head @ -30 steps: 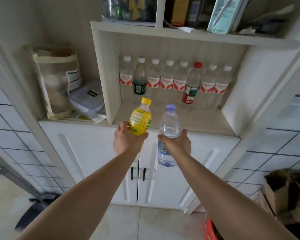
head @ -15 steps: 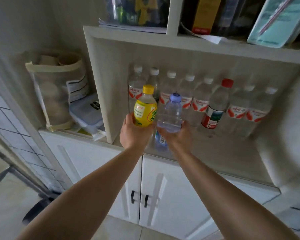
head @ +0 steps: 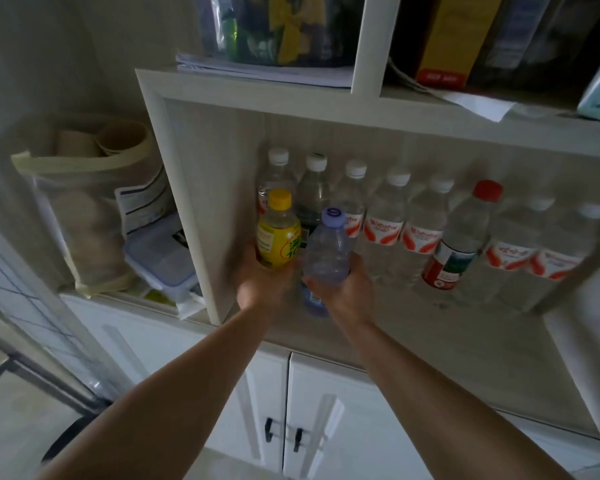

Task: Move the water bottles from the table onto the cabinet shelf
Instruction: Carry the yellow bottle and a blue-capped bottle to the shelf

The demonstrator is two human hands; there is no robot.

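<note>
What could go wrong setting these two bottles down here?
1. The yellow bottle in the left hand and the clear bottle in the right hand sit very close together; releasing one may knock the other.
2. The back row stands right behind them; pushing deeper could topple it.
3. The side panel is close by the left hand, so it may bump.

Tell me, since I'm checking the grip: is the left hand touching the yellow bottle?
Touching. The head view shows the left hand wrapped around the lower body of the yellow bottle, no gap visible.
</note>
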